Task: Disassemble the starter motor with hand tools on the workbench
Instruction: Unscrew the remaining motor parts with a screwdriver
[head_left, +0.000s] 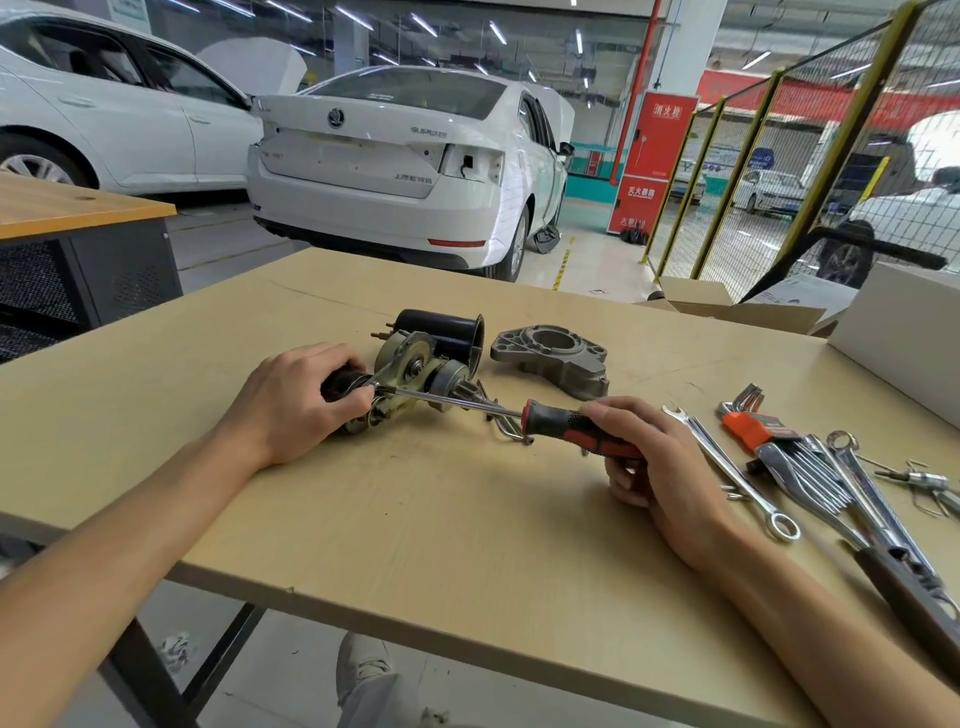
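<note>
The starter motor (415, 366) lies on its side on the workbench (467, 519), partly taken apart. My left hand (296, 402) grips its dark left end and holds it down. My right hand (649, 462) grips the red-and-black handle of a screwdriver (571, 423). The screwdriver's shaft runs left and its tip sits at the motor's bracket, just by my left fingers. A black cylindrical housing (447, 330) lies behind the motor. The grey cast end housing (553, 358) rests apart to the right.
Right of my right hand lie a combination wrench (727, 467), an orange hex key set (753, 426), more wrenches (852, 483) and a dark-handled tool (904, 592). A white box (904, 332) stands at the bench's far right. A white car (405, 166) is parked beyond the bench.
</note>
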